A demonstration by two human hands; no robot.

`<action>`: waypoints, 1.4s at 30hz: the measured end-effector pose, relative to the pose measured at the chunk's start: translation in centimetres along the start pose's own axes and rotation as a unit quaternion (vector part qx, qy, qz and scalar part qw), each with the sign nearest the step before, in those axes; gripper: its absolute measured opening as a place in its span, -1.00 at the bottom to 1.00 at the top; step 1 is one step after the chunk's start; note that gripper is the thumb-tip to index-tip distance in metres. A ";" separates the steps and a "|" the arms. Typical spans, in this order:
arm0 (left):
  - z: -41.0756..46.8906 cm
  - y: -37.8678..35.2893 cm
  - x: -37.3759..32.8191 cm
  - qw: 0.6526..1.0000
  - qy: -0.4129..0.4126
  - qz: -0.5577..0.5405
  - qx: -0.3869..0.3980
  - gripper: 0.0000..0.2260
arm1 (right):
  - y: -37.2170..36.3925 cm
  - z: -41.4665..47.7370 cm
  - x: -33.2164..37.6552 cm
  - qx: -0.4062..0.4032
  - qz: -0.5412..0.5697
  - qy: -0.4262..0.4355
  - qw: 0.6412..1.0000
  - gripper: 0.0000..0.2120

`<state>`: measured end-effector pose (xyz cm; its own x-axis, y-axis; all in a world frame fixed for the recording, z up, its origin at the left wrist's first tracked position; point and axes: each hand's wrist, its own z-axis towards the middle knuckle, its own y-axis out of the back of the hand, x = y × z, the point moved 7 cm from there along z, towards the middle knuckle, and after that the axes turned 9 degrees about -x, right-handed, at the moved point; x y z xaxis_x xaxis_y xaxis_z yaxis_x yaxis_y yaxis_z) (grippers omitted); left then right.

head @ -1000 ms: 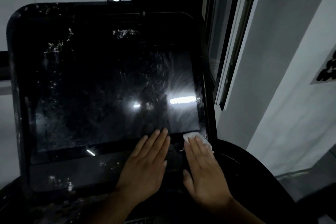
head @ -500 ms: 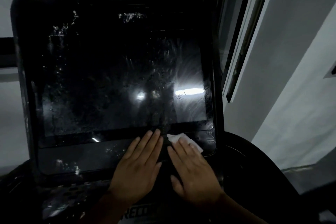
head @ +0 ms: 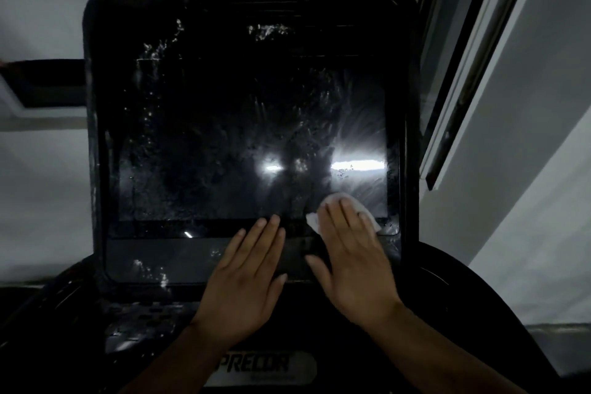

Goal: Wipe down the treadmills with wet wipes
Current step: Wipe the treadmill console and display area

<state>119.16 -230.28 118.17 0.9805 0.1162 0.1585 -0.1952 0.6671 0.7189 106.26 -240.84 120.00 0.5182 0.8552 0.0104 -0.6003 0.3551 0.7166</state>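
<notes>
While your right hand (head: 351, 253) lay flat with its fingers straight, pressing the wet wipe (head: 315, 222) against the lower right corner of the treadmill's touchscreen (head: 240, 153), your left hand (head: 246, 278) rested open just beside it on the dark strip below the glass, gripping nothing. Neither of your hands was curled round anything; the wipe was pinned only by your fingers, with its white edges showing past them on both sides. That wipe looked thin, limp and damp, so I judged it would bunch or slip out from under a flat palm on a long stroke. Folding it into a pad and pinching one edge with your thumb would have given you surer control. The glass looked smooth and slick where it was wet, with streaks and droplets across it and up over the black console housing (head: 192, 9), which suggested that much of the panel was not yet wiped dry. Being a display, it probably called for even, moderate pressure rather than hard scrubbing, and your left hand was well placed to steady the console. Below your wrists sat the Precor badge (head: 256, 365), and a window frame (head: 463, 73) ran along the right.
</notes>
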 end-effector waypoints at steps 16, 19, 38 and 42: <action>-1.5 0.5 2.6 0.999 -0.008 0.025 0.031 -0.41 | -1.8 -2.5 5.3 -0.007 0.051 0.216 0.975 -0.41; -1.4 1.1 2.9 0.999 -0.016 0.031 0.036 -0.39 | -1.4 0.0 4.3 -0.021 0.050 0.113 0.992 -0.39; -3.3 2.0 7.8 0.997 -0.066 -0.009 0.027 -0.34 | -1.5 -2.6 7.4 0.051 -0.025 0.000 0.998 -0.35; -3.4 1.8 8.4 0.996 -0.083 -0.004 0.029 -0.34 | -3.9 -3.5 12.7 0.092 0.001 0.055 0.994 -0.32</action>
<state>127.09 -225.57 118.46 0.9656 -0.0157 0.2595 -0.1934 0.6239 0.7572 113.03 -230.08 114.84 0.4406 0.8959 -0.0577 -0.4743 0.2868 0.8323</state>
